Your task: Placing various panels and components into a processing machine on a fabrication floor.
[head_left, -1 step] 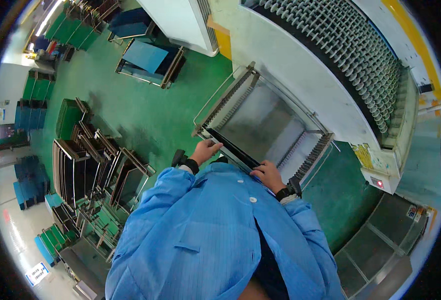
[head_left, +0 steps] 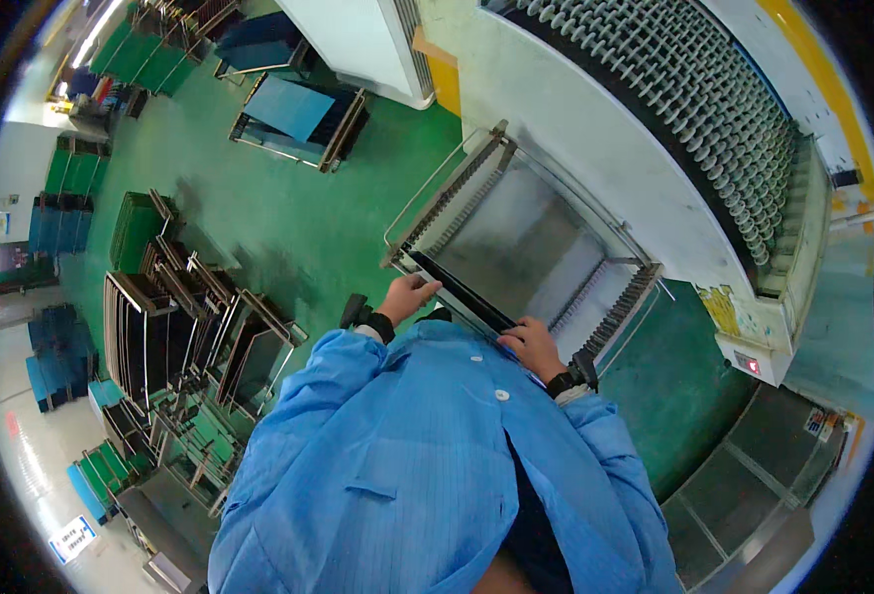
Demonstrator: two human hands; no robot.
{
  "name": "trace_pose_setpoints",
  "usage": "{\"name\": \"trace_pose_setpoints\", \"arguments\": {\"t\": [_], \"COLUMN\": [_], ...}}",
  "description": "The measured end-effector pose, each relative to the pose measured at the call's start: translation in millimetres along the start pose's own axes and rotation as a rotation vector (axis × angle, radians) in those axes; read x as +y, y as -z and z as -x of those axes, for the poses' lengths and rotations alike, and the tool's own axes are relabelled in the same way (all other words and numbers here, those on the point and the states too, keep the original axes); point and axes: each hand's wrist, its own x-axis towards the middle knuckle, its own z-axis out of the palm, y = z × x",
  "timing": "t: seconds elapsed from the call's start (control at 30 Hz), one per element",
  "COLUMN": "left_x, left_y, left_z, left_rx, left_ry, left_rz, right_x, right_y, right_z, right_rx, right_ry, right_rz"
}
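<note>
A metal rack cart (head_left: pixel 617 249) with toothed, slotted side rails stands right in front of me. A thin dark panel (head_left: pixel 462 299) stands on edge at the rack's near end, spanning from one toothed rail toward the other. My left hand (head_left: pixel 409 299) is closed on the panel's upper edge near its left end, thumb and fingers pinching it. Toward the other end, my right hand (head_left: pixel 533 346) grips the same edge with curled fingers. The panel's lower part is hidden by my body and the rack.
Beyond the rack is a white machine with rows of small rollers (head_left: pixel 689 109). To the left stand several slotted racks (head_left: pixel 150 327) with dark panels. A low cart (head_left: pixel 293 111) with blue sheets is farther back. A grey-panelled unit (head_left: pixel 754 485) stands at the lower right.
</note>
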Motion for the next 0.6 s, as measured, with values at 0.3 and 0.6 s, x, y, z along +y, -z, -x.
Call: {"name": "trace_pose_setpoints", "arguments": {"t": [0.3, 0.6], "left_x": [-10.6, 12.4], "left_y": [-3.6, 0.9], "left_z": [0.5, 12.8], "left_rx": [0.058, 0.046], "left_ry": [0.009, 0.037], "left_rz": [-0.046, -0.029], "right_x": [5.7, 1.0], "right_y": [-2.3, -4.9], "right_z": [-4.6, -7.8], "right_rx": [0.006, -0.008], "right_ry": [0.039, 0.039], "right_rz": [0.067, 0.310]}}
